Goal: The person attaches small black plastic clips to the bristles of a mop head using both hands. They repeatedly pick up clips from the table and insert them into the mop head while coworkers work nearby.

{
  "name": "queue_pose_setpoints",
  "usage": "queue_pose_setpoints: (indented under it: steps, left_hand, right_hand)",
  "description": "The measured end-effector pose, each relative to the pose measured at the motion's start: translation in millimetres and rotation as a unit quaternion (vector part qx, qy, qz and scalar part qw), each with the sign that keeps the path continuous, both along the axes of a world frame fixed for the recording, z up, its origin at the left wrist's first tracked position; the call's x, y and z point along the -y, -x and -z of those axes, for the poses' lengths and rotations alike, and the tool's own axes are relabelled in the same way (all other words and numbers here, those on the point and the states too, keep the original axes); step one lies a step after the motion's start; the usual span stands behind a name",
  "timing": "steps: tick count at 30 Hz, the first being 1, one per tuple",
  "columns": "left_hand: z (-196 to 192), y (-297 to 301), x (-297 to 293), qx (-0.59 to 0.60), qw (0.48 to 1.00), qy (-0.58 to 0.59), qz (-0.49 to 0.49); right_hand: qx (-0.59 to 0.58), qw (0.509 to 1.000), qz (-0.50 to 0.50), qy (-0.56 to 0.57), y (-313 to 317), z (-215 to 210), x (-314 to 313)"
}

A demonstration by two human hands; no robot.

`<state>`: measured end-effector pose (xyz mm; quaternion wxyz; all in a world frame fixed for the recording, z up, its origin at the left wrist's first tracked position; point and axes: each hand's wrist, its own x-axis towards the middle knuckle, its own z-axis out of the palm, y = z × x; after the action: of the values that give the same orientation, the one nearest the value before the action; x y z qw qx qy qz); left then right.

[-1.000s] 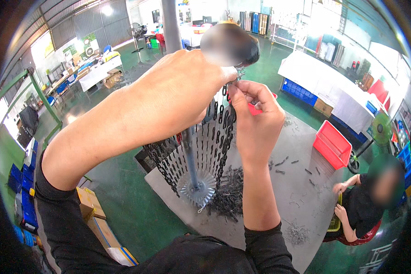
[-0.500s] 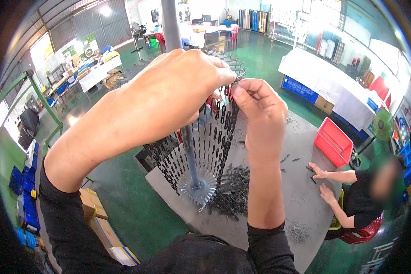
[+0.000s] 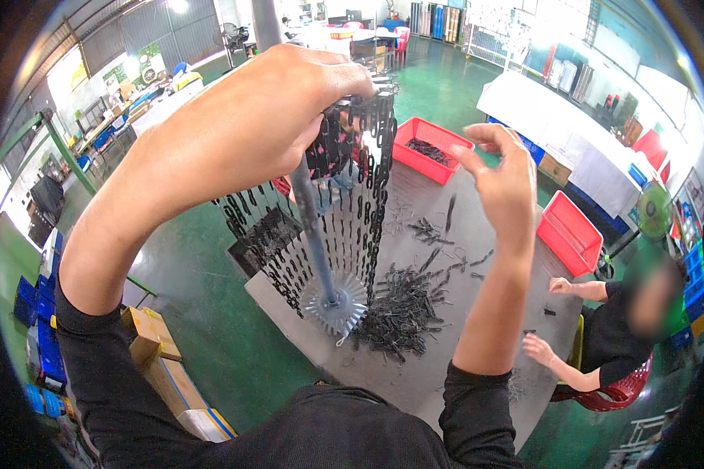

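Head view: left hand (image 3: 289, 102) is closed around the top of the rack (image 3: 328, 234), a grey upright pole with a toothed disc at its foot and strings of black clips (image 3: 368, 180) hanging round it from the top. The fingers wrap the rack head fully; what lies under the palm cannot be seen. Right hand (image 3: 504, 176) is raised just right of the rack top, apart from it, fingers loosely curled and partly spread, thumb and forefinger not meeting; nothing is visibly held in it. The rack stands on the grey table (image 3: 477, 313), its disc resting near the table's left edge. A heap of loose black clips (image 3: 403, 309) lies on the table touching the right side of the disc, with scattered strays further right. Beyond the rack, at the far end of the table, sits a red tray (image 3: 430, 148) holding dark parts. A second red tray (image 3: 569, 232) is at the table's right edge, well apart from the rack. Right of the table another person (image 3: 602, 328) in a dark top sits with both hands on or near the table surface. Left of the table, on the green floor, lie cardboard boxes (image 3: 160, 367).
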<state>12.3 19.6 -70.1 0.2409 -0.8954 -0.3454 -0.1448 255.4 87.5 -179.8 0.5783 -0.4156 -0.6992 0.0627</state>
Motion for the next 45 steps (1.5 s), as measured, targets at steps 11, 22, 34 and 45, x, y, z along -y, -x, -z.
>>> queue_pose_setpoints:
  steps: [11, 22, 34, 45]
  left_hand:
    - [0.5, -12.8, 0.6, -0.008, 0.997, 0.023, -0.078]
    - [5.3, -16.4, 8.5, -0.021, 0.999, -0.035, -0.031]
    - [4.4, 16.7, -6.3, -0.032, 0.999, -0.039, -0.007]
    - [2.3, 2.7, 4.7, 0.109, 0.989, 0.095, -0.026]
  right_hand:
    - [-0.225, 0.966, -0.094, -0.087, 99.2, 3.1, 13.3]
    - [-0.369, 0.827, -0.413, 0.100, 76.3, -1.9, 7.2]
    - [-0.092, 0.977, -0.131, 0.141, -20.6, 10.0, -39.2]
    - [-0.145, 0.978, -0.111, -0.106, 89.8, 1.5, 6.9]
